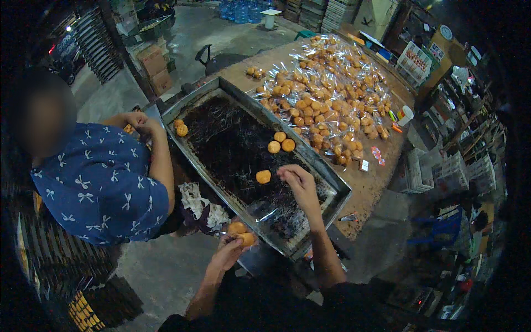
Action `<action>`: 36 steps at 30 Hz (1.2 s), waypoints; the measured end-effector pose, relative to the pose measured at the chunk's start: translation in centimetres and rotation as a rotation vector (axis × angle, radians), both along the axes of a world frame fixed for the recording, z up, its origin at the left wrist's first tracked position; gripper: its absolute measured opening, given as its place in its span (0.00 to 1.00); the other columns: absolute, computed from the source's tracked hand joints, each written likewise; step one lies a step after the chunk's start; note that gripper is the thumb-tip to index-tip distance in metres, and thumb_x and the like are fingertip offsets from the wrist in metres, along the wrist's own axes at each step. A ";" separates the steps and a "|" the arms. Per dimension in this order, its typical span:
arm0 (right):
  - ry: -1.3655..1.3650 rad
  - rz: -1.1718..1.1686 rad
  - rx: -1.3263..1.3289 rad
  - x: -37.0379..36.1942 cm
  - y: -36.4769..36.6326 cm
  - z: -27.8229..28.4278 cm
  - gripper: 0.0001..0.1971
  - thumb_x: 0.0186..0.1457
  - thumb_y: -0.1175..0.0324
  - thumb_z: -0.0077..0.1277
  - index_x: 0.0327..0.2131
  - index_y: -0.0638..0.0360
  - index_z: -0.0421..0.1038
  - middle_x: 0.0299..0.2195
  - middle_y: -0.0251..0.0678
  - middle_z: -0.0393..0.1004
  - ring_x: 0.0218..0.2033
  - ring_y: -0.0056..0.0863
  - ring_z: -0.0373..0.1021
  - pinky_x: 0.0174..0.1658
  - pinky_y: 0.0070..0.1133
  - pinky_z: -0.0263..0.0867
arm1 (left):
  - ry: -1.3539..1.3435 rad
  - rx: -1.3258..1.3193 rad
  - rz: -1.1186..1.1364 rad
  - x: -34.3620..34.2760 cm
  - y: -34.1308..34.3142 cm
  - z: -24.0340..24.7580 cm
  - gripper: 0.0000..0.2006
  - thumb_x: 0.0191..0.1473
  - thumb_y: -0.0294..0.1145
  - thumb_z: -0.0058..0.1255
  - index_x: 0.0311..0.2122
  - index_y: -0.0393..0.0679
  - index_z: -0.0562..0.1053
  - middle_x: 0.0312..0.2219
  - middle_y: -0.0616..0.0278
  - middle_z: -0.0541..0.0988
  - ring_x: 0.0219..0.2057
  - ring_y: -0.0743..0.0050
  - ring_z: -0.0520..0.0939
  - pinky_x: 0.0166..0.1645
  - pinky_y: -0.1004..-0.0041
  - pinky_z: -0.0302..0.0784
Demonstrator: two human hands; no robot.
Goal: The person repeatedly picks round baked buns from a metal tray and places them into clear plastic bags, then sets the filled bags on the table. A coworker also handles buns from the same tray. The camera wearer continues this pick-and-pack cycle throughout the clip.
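Close to my body on the left, my left hand is closed on a clear plastic bag with round golden-brown buns in it. Over the near half of a large dark metal tray, my right hand reaches in from the right. Its fingers are loosely bent and point left, with nothing visible between them. A single bun lies on the tray just left of those fingertips, apart from them. Three buns sit together by the tray's far right side, and a few more buns lie at its left corner.
Many clear bags of buns are heaped on the wooden table beyond the tray. A co-worker in a blue patterned shirt stands at the left, hands together at the tray's edge. A crumpled cloth lies near the tray. Plastic crates stand right.
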State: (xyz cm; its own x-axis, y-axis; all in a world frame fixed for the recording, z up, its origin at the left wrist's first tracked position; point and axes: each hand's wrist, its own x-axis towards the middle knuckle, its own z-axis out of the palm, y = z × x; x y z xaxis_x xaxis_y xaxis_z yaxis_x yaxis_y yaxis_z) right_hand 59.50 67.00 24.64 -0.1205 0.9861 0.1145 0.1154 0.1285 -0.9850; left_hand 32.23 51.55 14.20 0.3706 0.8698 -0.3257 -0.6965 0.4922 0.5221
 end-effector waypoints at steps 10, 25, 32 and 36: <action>-0.943 -0.220 0.296 -3.9 8.3 -11.6 0.26 0.52 0.67 0.62 0.56 0.42 0.69 0.44 0.47 0.66 0.43 0.51 0.72 0.41 0.41 0.72 | -0.010 -0.013 0.036 -2.2 0.1 1.8 0.26 0.59 0.40 0.57 0.61 0.47 0.67 0.54 0.58 0.77 0.54 0.59 0.79 0.56 0.40 0.78; 0.103 -0.252 -0.207 -2.2 5.3 -7.5 0.17 0.68 0.56 0.49 0.55 0.51 0.68 0.40 0.38 0.77 0.38 0.34 0.75 0.43 0.30 0.70 | -0.196 -0.151 0.199 -2.7 4.6 2.2 0.23 0.68 0.47 0.46 0.60 0.43 0.68 0.53 0.54 0.78 0.55 0.58 0.79 0.60 0.51 0.77; 0.668 -0.328 -0.274 -5.4 -4.9 6.7 0.19 0.68 0.60 0.50 0.54 0.63 0.69 0.46 0.31 0.74 0.43 0.21 0.71 0.46 0.20 0.69 | -0.169 -0.015 0.056 -3.4 6.7 5.2 0.24 0.66 0.47 0.51 0.58 0.39 0.70 0.50 0.53 0.79 0.52 0.59 0.81 0.57 0.56 0.80; 0.222 -0.377 -0.133 -6.2 -7.3 10.8 0.18 0.61 0.62 0.60 0.50 0.61 0.76 0.42 0.33 0.77 0.45 0.25 0.73 0.50 0.23 0.68 | -0.110 0.048 0.016 -3.4 5.5 6.8 0.25 0.65 0.45 0.52 0.59 0.38 0.69 0.51 0.52 0.78 0.52 0.58 0.80 0.57 0.56 0.80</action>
